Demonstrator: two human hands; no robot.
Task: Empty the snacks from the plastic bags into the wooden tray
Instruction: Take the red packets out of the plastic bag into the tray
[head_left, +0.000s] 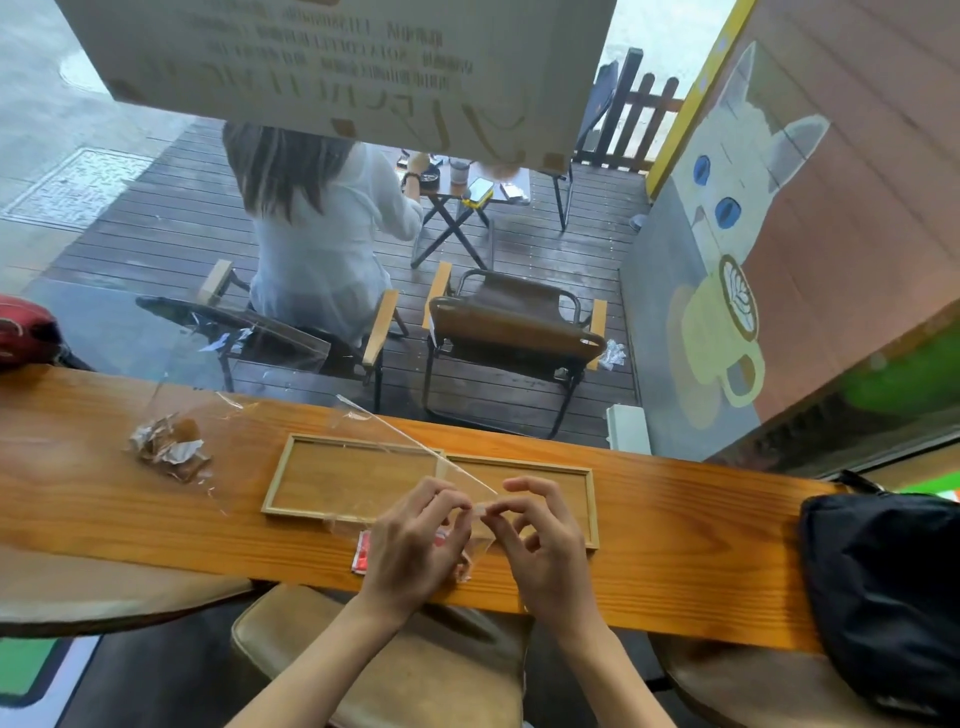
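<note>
Partly behind hands (415, 540), red snack (362, 552).

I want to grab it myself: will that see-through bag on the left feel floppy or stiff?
Probably floppy: the clear bag looks crinkled and slumps on the counter. Likely light, holding only a few wrapped snacks. It may crackle and slip.

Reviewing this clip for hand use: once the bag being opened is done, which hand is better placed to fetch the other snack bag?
Left. The other snack bag lies on the counter left of the wooden tray, on the left hand side. The right hand would likely have to cross over.
</note>
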